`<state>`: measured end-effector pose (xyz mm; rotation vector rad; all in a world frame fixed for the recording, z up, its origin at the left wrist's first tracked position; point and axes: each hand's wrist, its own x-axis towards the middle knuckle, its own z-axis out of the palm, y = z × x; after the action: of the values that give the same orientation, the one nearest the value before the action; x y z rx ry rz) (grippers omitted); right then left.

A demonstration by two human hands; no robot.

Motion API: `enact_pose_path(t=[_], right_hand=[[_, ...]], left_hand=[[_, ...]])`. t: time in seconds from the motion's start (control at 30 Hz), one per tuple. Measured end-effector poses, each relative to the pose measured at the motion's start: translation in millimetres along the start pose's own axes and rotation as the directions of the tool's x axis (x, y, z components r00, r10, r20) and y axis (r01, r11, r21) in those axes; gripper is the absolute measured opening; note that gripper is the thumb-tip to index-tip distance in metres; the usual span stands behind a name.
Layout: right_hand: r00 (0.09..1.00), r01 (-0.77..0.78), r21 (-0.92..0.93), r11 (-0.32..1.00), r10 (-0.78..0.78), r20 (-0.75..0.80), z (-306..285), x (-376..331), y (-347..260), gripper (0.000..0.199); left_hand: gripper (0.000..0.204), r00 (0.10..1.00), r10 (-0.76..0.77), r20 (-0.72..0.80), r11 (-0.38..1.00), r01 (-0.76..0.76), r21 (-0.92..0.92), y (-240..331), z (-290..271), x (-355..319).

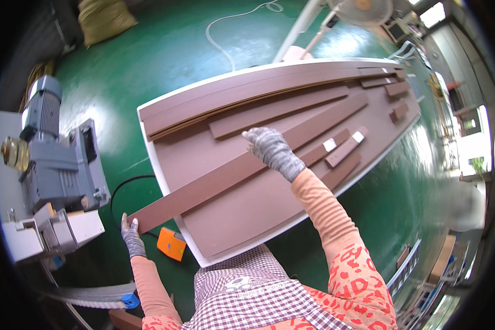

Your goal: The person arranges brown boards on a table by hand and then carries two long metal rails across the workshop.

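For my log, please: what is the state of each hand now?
Left hand: closed, holding the left end of the long brown board.
Right hand: half-curled over this board; its grip cannot be told.

Table (pixel 220 234): brown top, white rim
Long board (pixel 214 183) across the table: plain brown
Left glove (pixel 131 238): streaked grey
Right glove (pixel 275 152): streaked light and dark grey
Sleeves (pixel 325 217): peach, red print higher up
Apron (pixel 242 308) at the table's near end: purple-and-white check
Floor (pixel 176 55) around the table: green
Motor (pixel 42 110) left of the table: blue-grey
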<state>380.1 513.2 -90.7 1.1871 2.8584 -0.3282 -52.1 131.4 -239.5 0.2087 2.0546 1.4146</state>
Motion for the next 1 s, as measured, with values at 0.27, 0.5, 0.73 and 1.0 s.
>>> enact_pose_path(t=[0.27,0.5,0.73,1.0], right_hand=[[0.868,0.491,-0.234,0.839,-0.494,0.051,75,125,10,0.072],[0.902,0.427,-0.119,0.896,-0.413,0.128,96,117,6,0.072],[0.784,0.555,0.102,0.826,-0.56,0.268,91,98,-35,0.087],[0.833,0.462,0.031,0.887,-0.445,0.329,49,111,-11,0.08]], left_hand=[[0.071,0.989,0.134,-0.067,0.97,-0.117,0.214,7,18,-33],[0.073,0.993,0.055,-0.104,0.995,-0.046,0.088,-11,18,-86],[0.071,0.982,-0.1,-0.161,0.994,0.091,-0.057,-35,1,-104],[0.064,0.998,0.025,-0.06,0.997,-0.029,-0.071,-27,24,-75]])
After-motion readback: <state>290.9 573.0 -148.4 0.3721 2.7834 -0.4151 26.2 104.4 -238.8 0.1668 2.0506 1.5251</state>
